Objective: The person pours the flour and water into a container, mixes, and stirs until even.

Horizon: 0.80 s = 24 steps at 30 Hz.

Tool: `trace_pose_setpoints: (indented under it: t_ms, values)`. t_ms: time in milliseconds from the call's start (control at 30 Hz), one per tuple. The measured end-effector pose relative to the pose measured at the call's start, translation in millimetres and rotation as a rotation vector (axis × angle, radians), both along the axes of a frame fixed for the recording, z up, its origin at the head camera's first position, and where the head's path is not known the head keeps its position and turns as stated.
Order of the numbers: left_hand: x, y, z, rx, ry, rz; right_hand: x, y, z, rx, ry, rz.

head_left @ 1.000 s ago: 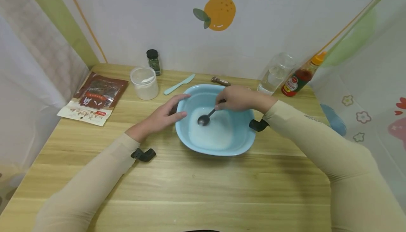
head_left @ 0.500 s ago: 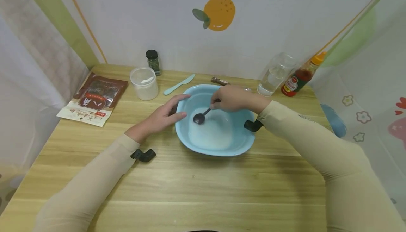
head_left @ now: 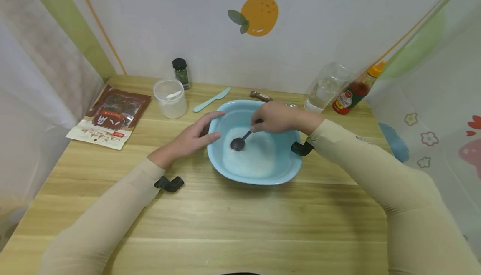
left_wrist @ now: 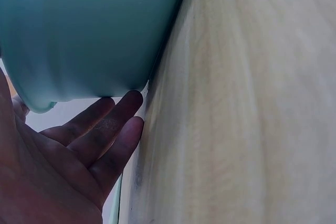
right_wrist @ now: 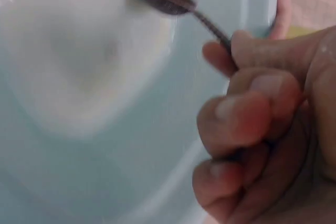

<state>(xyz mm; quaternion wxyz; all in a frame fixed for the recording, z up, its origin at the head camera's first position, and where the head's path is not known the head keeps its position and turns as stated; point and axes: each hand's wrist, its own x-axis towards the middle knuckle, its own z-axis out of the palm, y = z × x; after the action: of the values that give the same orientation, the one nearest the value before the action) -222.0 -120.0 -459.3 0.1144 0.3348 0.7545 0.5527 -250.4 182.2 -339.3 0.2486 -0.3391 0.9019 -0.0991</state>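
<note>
A light blue basin (head_left: 253,181) stands on the table with a whitish liquid (head_left: 249,162) in its bottom. My left hand (head_left: 188,139) holds the basin's left side: thumb and index finger lie over the rim, and the other fingers (left_wrist: 110,129) touch the outer wall in the left wrist view. Above the basin, my right hand (head_left: 276,116) pinches the handle of a dark spoon (head_left: 238,144) between thumb and fingers. The spoon's bowl is down at the liquid, tilted, as the right wrist view also shows.
Behind the basin are a pale green plastic knife (head_left: 212,99), a brown handle (head_left: 260,96), a jar of white powder (head_left: 170,102) and a black-capped spice jar (head_left: 181,74). A star anise bag (head_left: 112,116) lies left. A water glass (head_left: 321,95) and red sauce bottle (head_left: 355,91) stand right.
The right hand has carried the spoon a little leftward within the basin, then slightly back right and toward me. The left hand stays on the basin.
</note>
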Motion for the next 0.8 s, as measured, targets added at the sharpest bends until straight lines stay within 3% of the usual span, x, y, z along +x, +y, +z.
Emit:
trace_pose_setpoints:
  t_ms: [133, 233, 400, 533, 700, 800]
  values:
    - [0.7, 0.5, -0.8, 0.006, -0.007, -0.003, 2.6, -0.8, -0.8, 0.009, -0.115, 0.068]
    - [0.4, 0.2, -0.6, -0.003, 0.005, 0.009, 1.2, 5.1, 3.7, 0.072, -0.132, 0.049]
    - [0.4, -1.5, -1.6, 0.006, -0.002, 0.006, -4.7, 7.6, 8.4, 0.081, 0.000, -0.044]
    - [1.1, -2.3, -4.0, 0.023, -0.019, -0.007, -2.9, -1.1, 3.5, 0.040, 0.058, -0.010]
    - [0.7, -2.1, -3.8, 0.021, -0.004, -0.005, 2.3, 0.8, 1.8, 0.047, -0.125, 0.035]
    - [-0.7, -2.0, -3.5, 0.004, 0.015, 0.009, 0.4, 10.2, 4.9, 0.093, -0.169, -0.003]
